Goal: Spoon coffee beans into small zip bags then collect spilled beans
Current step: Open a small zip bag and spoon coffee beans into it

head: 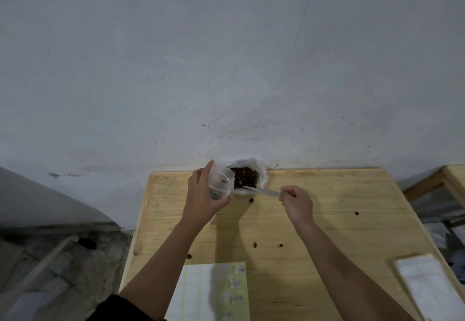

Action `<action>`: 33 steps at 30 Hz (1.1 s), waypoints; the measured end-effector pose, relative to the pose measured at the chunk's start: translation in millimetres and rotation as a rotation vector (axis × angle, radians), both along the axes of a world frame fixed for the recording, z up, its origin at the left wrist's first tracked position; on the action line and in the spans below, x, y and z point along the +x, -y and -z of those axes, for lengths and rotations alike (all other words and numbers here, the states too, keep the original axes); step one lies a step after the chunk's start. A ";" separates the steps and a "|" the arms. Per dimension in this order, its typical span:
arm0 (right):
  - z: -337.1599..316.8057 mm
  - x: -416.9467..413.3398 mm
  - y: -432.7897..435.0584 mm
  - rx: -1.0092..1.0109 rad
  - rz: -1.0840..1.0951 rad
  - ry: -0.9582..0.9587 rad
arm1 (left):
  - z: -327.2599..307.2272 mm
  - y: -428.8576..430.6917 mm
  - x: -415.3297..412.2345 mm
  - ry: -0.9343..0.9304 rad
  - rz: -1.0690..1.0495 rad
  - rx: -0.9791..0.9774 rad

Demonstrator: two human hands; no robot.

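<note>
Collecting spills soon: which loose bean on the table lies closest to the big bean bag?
The bean just in front of the big bag, under the spoon; the others lie farther off.

On the pale wooden table (327, 220) we find an open clear plastic bag of brown coffee beans (245, 181) at the far edge. A small clear zip bag (220, 182) is just left of it, and a clear plastic spoon (261, 191) reaches its near rim from the right. Stray beans (255, 245) lie mid-table, a white-and-yellow label sheet (214, 293) at the near edge, and flat white bags (427, 285) by the near right corner.
</note>
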State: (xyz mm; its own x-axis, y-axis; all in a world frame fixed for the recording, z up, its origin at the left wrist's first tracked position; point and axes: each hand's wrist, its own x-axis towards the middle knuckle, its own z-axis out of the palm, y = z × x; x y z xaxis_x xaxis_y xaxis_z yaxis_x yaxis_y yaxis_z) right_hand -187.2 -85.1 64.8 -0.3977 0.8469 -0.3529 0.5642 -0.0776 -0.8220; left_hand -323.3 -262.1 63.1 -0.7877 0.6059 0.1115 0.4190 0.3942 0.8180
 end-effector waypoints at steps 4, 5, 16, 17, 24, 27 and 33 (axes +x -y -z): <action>-38.9 0.5 8.5 0.052 -0.149 -0.221 | -4.1 -11.4 7.8 -0.003 0.033 0.005; -49.5 -1.9 12.7 0.042 -0.251 -0.267 | -4.9 -15.2 9.9 -0.019 0.043 0.006; -92.3 -11.2 19.5 0.417 -0.492 -0.109 | -42.0 -38.1 31.9 0.045 0.124 0.112; -94.1 -10.5 16.2 0.428 -0.438 -0.145 | -45.8 -38.3 30.8 0.134 0.128 0.147; -100.8 -6.4 10.2 0.322 -0.193 -0.423 | -73.8 -42.6 27.3 0.290 -0.004 0.365; -104.6 -8.3 14.8 0.272 -0.231 -0.493 | -79.3 -44.0 24.4 0.376 -0.062 0.499; -109.8 -13.5 19.1 0.289 -0.254 -0.441 | -86.3 -38.8 18.6 0.423 -0.045 0.556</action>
